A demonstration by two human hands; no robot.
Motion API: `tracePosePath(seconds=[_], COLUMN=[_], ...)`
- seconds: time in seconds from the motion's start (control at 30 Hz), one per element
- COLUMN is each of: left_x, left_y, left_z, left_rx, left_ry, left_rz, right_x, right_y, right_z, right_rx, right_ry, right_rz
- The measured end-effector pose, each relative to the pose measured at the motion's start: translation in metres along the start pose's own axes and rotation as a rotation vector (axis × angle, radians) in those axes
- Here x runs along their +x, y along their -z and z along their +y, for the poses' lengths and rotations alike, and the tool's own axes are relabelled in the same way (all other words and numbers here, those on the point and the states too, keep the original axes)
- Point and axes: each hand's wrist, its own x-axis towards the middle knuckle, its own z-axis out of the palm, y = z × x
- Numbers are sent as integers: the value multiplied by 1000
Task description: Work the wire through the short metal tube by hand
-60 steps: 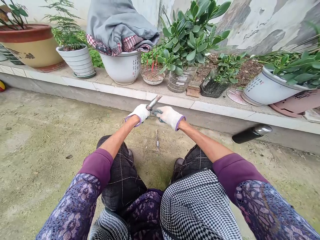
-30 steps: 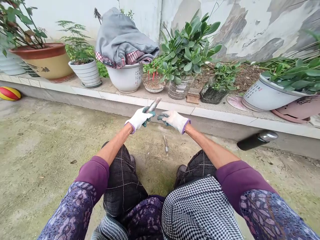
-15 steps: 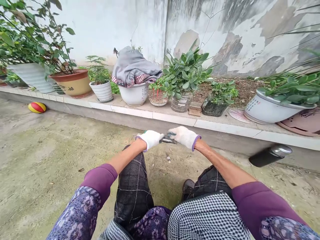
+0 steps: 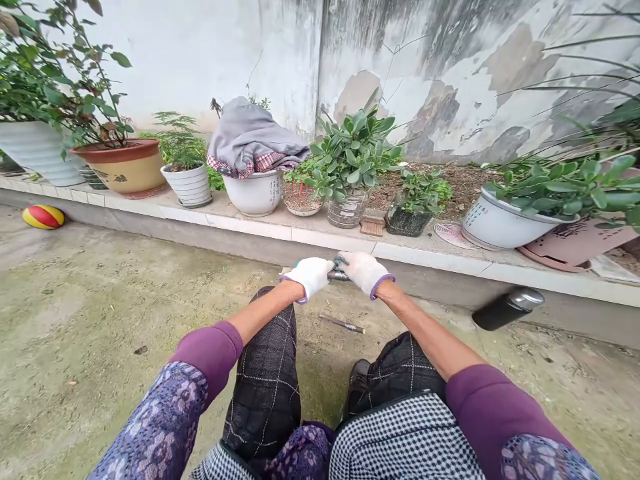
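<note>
A weathered concrete wall point(image 4: 450, 80) with peeling grey paint runs across the back, and a raised tiled ledge point(image 4: 260, 228) stands along its foot. The ledge carries a row of plants, including a tan glazed pot point(image 4: 120, 175), a tilted white pot of broad-leaved succulents point(image 4: 500, 223), and a white pot point(image 4: 255, 195) with a grey cloth point(image 4: 255, 137) heaped on it. Concrete ground point(image 4: 100, 320) stretches from the ledge to the person's knees, which are in dark checked trousers point(image 4: 265, 393).

Above the knees, the left hand point(image 4: 310, 277) and right hand point(image 4: 364, 272) wear white gloves with purple cuffs. They are close together, both clamped on a short metal bar point(image 4: 339, 275) that lies nearly level, mostly hidden by the gloves.

A slim metal tool point(image 4: 343, 325) lies on the ground just below the hands. Well to the right, a black flask point(image 4: 507, 309) lies beside the ledge; far left, a striped ball point(image 4: 43, 217) sits against it.
</note>
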Motion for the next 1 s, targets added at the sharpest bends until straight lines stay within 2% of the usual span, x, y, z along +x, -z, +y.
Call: tracePosePath(seconds=[0.1, 0.2, 0.37, 0.5, 0.6, 0.67, 0.77, 0.87, 0.93, 1.0], left_x=[6, 8, 1, 1, 2, 1, -5, -11, -10, -8], left_y=[-3, -8, -9, -6, -9, -13, -17, -17, -15, -13], left_z=[3, 1, -14, -30, -39, -42, -45, -53, -62, -73], left_rx=[5, -7, -85, -165, -180, -171, -226, -491, -629, -587], left_ry=[15, 44, 94, 119, 100, 78, 50, 132, 269, 387], left_rz=[3, 11, 10, -147, -225, -213, -158, -39, 58, 112], right_x=[1, 4, 10, 11, 14, 19, 28, 34, 32, 26], right_y=[2, 1, -1, -2, -5, -8, -12, -20, -28, -36], right_z=[-2, -6, -25, -47, -52, -44, -21, -5, -8, -22], right_rx=[-50, -66, -191, -247, -212, -77, 284, 594, 624, 502], right_ry=[-32, -2, -3, 46, 63, 113, 200, 98, 31, 45], right_rz=[-57, -89, -96, -83, -106, -120, -181, -231, -200, -172])
